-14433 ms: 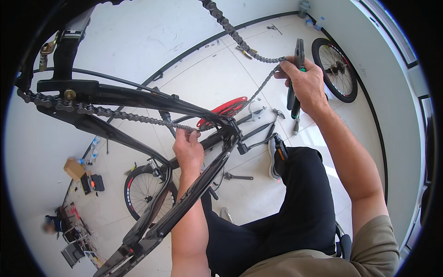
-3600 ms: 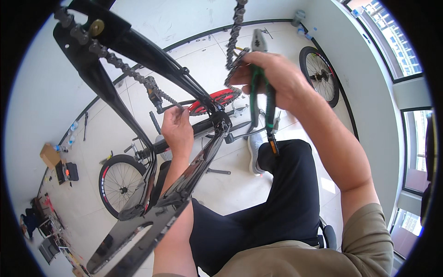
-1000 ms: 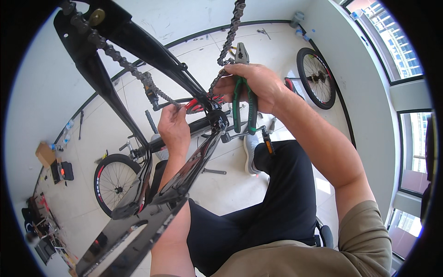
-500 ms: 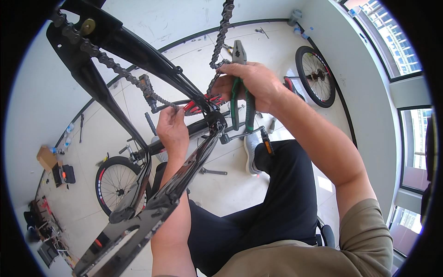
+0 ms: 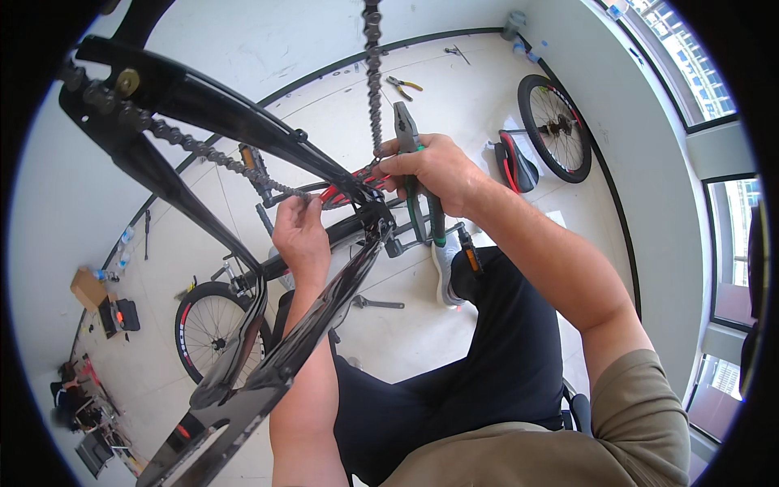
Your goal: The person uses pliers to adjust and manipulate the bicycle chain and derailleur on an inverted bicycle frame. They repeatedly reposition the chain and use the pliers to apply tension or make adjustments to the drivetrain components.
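A: What is the left grip doing?

B: Its thumb and fingertips are pinched on the dark grey metal bicycle chain. From there, one run slants up and to the left of that grip, past the glossy black bicycle frame.

A: And the right grip?

B: Curled round the pliers with a grey steel head and green-and-black handles. The head points up out of the fingers, tilted a little left, and the two handles hang below the palm, spread apart. Another stretch of chain drops from above to that same grip's fingertips.

A: So where is the red chainring?

B: Between the two grips, just beside the left one's fingertips and partly hidden by the frame.

A: Anything lying around them?

B: On the white tiled floor, yellow-and-black-handled pliers lie above the right grip. A grey metal adjustable wrench is below both. One black-tyred spoked wheel is well to the right of the right grip; a second black-tyred wheel stands below and left of the left grip.
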The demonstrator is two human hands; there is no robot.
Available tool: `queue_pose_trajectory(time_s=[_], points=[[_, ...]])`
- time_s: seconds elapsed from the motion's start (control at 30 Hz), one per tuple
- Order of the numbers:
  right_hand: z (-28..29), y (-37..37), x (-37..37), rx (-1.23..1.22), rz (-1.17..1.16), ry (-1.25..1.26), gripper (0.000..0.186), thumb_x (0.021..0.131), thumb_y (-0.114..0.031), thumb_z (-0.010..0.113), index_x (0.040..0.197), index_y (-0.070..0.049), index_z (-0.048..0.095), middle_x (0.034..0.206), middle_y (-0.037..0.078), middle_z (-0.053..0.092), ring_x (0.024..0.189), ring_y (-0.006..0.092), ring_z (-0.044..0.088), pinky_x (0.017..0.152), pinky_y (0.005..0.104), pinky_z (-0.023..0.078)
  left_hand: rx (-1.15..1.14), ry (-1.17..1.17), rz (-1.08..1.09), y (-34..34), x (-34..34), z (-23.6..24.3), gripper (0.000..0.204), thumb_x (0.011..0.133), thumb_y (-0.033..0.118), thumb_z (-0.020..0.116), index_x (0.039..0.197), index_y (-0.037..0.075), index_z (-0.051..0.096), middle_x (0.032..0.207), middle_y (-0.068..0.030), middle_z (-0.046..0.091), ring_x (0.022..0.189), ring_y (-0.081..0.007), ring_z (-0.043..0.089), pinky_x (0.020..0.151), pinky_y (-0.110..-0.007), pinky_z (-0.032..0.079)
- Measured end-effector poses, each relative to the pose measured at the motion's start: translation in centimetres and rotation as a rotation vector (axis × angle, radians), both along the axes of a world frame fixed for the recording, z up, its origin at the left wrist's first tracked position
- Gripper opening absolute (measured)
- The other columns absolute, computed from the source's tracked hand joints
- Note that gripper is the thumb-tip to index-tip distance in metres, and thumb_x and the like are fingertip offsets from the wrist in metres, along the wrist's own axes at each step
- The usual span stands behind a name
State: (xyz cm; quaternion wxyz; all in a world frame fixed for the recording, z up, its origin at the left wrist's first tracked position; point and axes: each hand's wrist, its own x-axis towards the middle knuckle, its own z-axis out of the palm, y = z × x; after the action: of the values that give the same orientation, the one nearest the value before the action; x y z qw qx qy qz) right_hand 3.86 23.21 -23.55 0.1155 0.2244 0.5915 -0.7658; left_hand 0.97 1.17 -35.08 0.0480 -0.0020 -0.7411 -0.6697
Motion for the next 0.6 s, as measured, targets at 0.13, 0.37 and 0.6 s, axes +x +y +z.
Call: queue_pose_trajectory(time_s=[0.13,0.37,0.6], points=[[-1.6,1.3,1.3,0.001,-0.035,0.044,0.037,0.085,0.000,0.072,0.119,0.011,0.060,0.090,0.014,0.071,0.071,0.0139,0.066,0.058,0.0257,0.051,0.000,-0.003,-0.010,-0.2,0.0,0.1,0.010,0.096,0.003,0.067,0.102,-0.004,0.062,0.095,-0.0065,0.069,0.088,-0.0113,0.065,0.080,-0.025,0.050],[-7.0,3.1,3.9,0.013,-0.336,-0.035,0.034,0.086,-0.006,0.070,0.116,0.010,0.064,0.084,0.010,0.066,0.067,0.0137,0.058,0.061,0.0287,0.047,0.012,0.004,-0.005,-0.6,-0.4,-0.3,0.012,0.096,0.002,0.067,0.105,-0.004,0.060,0.100,-0.0114,0.069,0.090,-0.0152,0.068,0.081,-0.029,0.058],[-7.7,5.3,1.9,0.204,-0.087,0.006,0.029,0.083,-0.006,0.070,0.109,0.007,0.069,0.083,0.009,0.067,0.069,0.0136,0.060,0.060,0.0289,0.049,0.010,-0.005,0.010,-0.5,-0.2,0.1,0.010,0.096,-0.001,0.065,0.105,-0.005,0.061,0.101,-0.0142,0.071,0.091,-0.0179,0.070,0.085,-0.031,0.059]])
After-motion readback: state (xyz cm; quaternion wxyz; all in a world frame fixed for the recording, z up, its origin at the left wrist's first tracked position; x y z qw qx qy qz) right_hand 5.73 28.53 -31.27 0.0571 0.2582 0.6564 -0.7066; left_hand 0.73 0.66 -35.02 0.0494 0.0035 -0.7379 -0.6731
